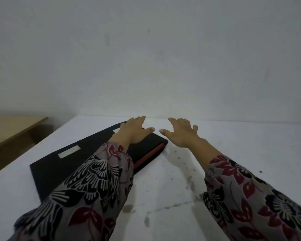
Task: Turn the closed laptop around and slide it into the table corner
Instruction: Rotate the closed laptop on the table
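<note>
A closed black laptop with a red strip along its right edge lies angled on the white table, left of centre. My left hand rests flat on its far corner, fingers spread, near the table's back edge. My right hand hovers with fingers apart just right of the laptop, over bare table, holding nothing. Both forearms wear floral-patterned sleeves; the left sleeve hides the laptop's near right part.
A plain white wall rises directly behind the table's back edge. A wooden desk stands lower at the far left, beyond the table's left edge. Dark specks and stains mark the table surface in the middle.
</note>
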